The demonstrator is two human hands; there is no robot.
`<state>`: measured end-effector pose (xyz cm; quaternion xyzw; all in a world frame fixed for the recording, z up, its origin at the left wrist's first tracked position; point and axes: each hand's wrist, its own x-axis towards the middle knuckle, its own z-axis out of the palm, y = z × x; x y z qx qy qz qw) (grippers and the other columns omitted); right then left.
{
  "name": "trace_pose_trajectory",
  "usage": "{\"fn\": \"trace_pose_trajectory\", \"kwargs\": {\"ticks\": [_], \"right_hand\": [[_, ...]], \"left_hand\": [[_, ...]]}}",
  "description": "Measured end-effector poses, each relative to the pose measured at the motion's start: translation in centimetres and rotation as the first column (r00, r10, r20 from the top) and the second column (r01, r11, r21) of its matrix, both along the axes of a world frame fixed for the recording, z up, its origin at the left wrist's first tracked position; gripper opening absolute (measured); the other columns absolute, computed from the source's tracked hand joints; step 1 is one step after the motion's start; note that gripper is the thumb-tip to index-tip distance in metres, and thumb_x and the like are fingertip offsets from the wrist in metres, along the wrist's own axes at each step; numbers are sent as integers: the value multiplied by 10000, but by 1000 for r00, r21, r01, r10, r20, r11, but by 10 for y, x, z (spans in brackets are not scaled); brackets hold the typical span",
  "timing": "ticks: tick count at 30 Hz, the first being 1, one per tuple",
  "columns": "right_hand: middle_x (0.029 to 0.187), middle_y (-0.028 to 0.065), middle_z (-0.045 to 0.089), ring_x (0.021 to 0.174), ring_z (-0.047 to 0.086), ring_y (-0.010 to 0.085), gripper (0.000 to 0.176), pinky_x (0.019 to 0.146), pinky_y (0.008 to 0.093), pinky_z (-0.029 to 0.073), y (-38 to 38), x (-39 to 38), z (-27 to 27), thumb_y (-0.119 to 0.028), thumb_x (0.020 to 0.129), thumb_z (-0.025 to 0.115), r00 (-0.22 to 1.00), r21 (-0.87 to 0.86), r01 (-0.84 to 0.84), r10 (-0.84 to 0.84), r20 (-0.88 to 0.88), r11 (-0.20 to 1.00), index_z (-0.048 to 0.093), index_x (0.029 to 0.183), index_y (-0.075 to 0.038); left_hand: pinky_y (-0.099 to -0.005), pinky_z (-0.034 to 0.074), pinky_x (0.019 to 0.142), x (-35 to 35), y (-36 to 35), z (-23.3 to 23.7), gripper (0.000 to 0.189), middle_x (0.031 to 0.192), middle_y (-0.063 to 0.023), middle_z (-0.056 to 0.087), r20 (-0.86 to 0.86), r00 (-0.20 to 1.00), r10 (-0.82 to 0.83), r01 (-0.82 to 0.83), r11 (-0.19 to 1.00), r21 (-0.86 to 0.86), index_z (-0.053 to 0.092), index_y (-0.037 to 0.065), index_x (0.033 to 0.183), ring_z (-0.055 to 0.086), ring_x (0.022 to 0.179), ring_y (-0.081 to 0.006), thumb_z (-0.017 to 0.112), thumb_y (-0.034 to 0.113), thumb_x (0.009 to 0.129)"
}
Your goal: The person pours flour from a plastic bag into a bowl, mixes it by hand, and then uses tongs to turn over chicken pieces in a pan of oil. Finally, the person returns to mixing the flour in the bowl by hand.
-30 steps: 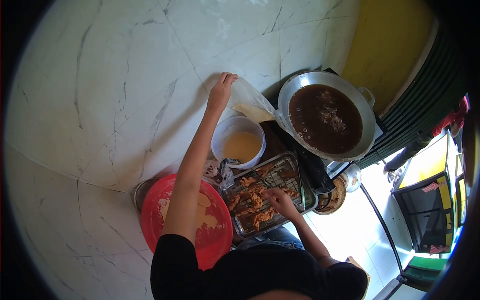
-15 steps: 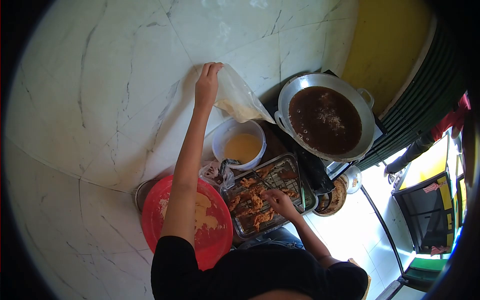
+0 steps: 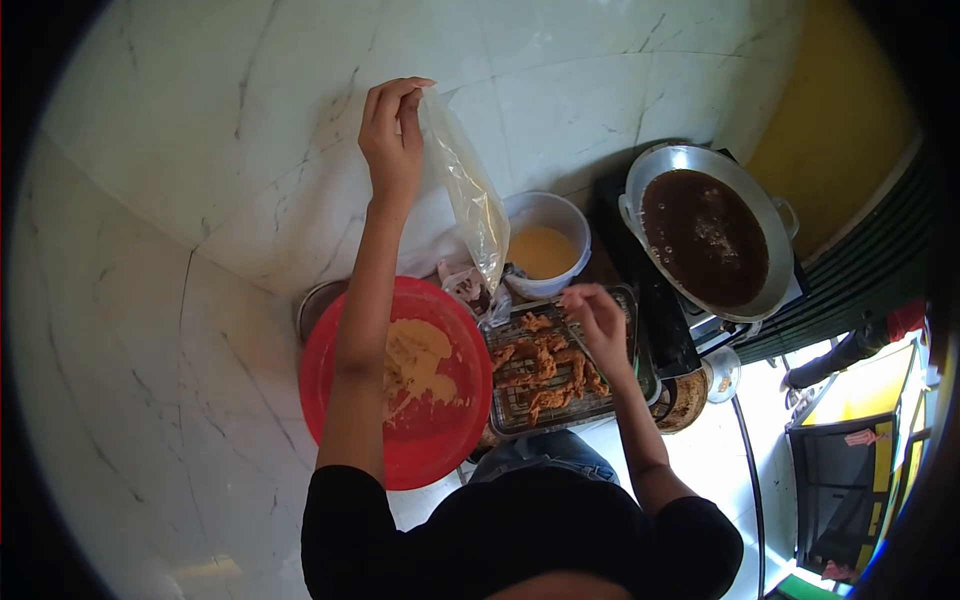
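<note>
Because the clear plastic bag [image 3: 475, 205] looks thin, light and limp, its gathered upper edge seems the surest hold, and there the left hand's [image 3: 392, 140] fingers pinch it, so it hangs slanting beside the round white tub [image 3: 548, 289]. The right hand [image 3: 600, 325] has curled fingers above craggy, brittle-looking fried pieces [image 3: 540, 362] on a metal wire rack [image 3: 513, 408]; whether they grip anything, I cannot tell.

This is a cooking place, maybe a small food shop. Right of the left fingers there is a big pan [image 3: 785, 290] of dark oil on a stove [image 3: 800, 290]. Below the right fingers, a tray [image 3: 515, 425] holds fried food [image 3: 545, 360].
</note>
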<state>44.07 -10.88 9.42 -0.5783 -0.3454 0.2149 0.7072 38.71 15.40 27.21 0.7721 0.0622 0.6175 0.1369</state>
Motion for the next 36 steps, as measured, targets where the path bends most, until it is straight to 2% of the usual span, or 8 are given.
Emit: {"fn": "trace_pose_trajectory", "kwargs": {"ticks": [5, 11, 16, 20, 23, 28, 31, 36], "right_hand": [[916, 79, 586, 865, 541, 144, 176, 779, 255, 402, 40, -18, 81, -63, 806, 584, 909, 133, -3, -53, 412, 991, 577, 972, -4], [1105, 90, 534, 1061, 476, 206, 560, 931, 317, 317, 114, -82, 150, -181, 697, 704, 667, 129, -254, 77, 741, 959, 455, 1181, -47], [830, 62, 611, 841, 534, 164, 352, 756, 284, 404, 141, -139, 151, -192, 664, 731, 560, -326, -650, 722, 407, 687, 628, 968, -46], [639, 66, 591, 546, 495, 113, 221, 517, 250, 401, 145, -177, 143, -191, 724, 698, 553, -45, -664, 531, 642, 746, 645, 810, 5], [599, 53, 542, 527, 431, 109, 260, 492, 257, 364, 140, -201, 155, -225, 732, 694, 634, -94, -579, 519, 573, 810, 629, 798, 18], [550, 58, 439, 515, 374, 115, 321, 485, 277, 336, 154, -231, 170, -308, 736, 679, 570, -165, -545, 508, 646, 822, 609, 800, -1], [540, 65, 404, 512, 367, 118, 330, 487, 284, 330, 169, -244, 173, -326, 734, 677, 560, -133, -532, 465, 685, 836, 606, 814, -14], [638, -31, 505, 593, 404, 63, 281, 563, 231, 348, 196, -246, 174, -261, 752, 685, 669, -28, -602, 523, 528, 798, 594, 769, 3]], "left_hand": [[-203, 430, 592, -73, -23, -3, 234, 885, -55, 556, -3, 998, -56, 55, 994, -99, 602, 40, 870, 542, 711, -121, 458, -124, 785], [-203, 423, 628, -164, -56, -33, 263, 904, -65, 546, -19, 961, -275, 256, 917, -306, 590, 18, 889, 546, 774, -122, 458, -161, 749], [-217, 442, 673, -255, -74, -45, 232, 915, -65, 545, 39, 958, -284, 280, 900, -334, 581, -4, 909, 544, 831, -115, 563, -114, 705], [-277, 418, 833, -343, -70, -75, 398, 1092, -116, 527, 162, 934, -318, 316, 524, -791, 457, 31, 1182, 541, 967, -165, 499, 285, 878], [-329, 344, 942, -412, -63, -146, 653, 1154, -121, 509, 352, 892, -283, 435, 332, -837, 363, 51, 1270, 499, 1068, -201, 324, 562, 866], [-367, 269, 1016, -410, -96, -243, 712, 1279, -142, 406, 442, 888, -125, 451, 53, -891, 300, 89, 1316, 390, 1190, -249, 314, 614, 835], [-366, 263, 1019, -379, -104, -253, 718, 1289, -139, 393, 241, 939, -246, 281, 139, -950, 238, 95, 1339, 375, 1205, -247, 383, 582, 832], [-367, 265, 1028, -356, -79, -257, 645, 1282, -123, 396, 527, 825, -205, 556, 120, -823, 221, 80, 1334, 369, 1210, -243, 439, 465, 865]]}}
